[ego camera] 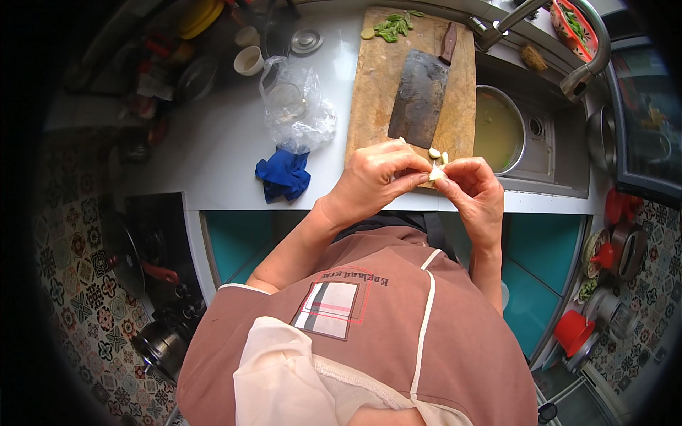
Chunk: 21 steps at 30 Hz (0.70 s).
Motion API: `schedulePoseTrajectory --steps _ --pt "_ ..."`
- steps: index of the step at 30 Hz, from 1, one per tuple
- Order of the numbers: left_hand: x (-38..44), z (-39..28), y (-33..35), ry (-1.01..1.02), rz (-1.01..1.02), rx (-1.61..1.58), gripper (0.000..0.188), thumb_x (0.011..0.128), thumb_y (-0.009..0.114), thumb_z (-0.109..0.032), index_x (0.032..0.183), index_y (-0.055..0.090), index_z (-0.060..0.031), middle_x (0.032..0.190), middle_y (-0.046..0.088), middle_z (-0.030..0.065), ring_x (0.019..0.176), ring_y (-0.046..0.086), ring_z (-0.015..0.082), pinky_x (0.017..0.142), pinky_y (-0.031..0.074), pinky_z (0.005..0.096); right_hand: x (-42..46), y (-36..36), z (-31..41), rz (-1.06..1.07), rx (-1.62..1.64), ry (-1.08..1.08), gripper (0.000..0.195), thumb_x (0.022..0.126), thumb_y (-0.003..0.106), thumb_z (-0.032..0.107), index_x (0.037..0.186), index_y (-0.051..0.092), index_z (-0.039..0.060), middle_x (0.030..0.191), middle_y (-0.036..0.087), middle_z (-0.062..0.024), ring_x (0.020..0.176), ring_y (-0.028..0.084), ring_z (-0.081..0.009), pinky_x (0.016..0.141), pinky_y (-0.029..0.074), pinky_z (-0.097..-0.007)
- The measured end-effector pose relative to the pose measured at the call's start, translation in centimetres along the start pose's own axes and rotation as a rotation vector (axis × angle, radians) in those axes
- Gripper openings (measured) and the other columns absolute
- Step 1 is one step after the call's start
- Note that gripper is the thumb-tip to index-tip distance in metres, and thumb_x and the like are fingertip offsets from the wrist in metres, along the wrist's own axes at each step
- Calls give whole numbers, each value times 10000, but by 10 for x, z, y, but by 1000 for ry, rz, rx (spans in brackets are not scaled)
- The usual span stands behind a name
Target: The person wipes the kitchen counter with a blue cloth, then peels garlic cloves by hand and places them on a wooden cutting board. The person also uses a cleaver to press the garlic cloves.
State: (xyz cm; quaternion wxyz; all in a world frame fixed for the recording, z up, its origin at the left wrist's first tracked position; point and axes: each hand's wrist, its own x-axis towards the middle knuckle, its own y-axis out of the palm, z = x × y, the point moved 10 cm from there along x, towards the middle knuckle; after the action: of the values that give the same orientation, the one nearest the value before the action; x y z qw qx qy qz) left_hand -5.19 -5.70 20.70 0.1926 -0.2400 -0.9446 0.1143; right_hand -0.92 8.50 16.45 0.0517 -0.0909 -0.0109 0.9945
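Between the fingertips of my left hand (381, 170) and my right hand (474, 186) is a pale garlic clove (437, 173), pinched from both sides over the near edge of a wooden cutting board (367, 106). Just beyond it, garlic cloves (434, 153) lie on the board. A cleaver (420, 98) with a dark, stained blade rests flat on the board, its wooden handle pointing away. At the board's far end are cut green pieces (394, 26) and a round yellowish slice (367, 33).
Right of the board, a metal pot (519, 160) of cloudy liquid sits in the sink (570, 133), below a faucet (578, 82). To the left lie a clear plastic bag (298, 117), a blue cloth (283, 175) and a white cup (248, 60). A stove (160, 229) stands farther left.
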Motion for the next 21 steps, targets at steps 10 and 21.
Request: schedulePoseTrajectory --steps 10,21 --pt "-3 -14 5 159 97 11 107 738 692 -24 838 656 -37 770 623 70 700 612 195 613 486 272 -4 6 2 107 66 91 257 764 713 43 957 548 1 847 639 -66 800 610 -98 716 497 -218" --pt "-1 -11 3 100 -28 33 78 774 649 -29 837 602 -24 788 594 87 710 594 214 622 474 285 -2 17 -9 141 397 122 340 773 691 7 1046 488 24 890 620 -88 818 609 -129 729 501 -233"
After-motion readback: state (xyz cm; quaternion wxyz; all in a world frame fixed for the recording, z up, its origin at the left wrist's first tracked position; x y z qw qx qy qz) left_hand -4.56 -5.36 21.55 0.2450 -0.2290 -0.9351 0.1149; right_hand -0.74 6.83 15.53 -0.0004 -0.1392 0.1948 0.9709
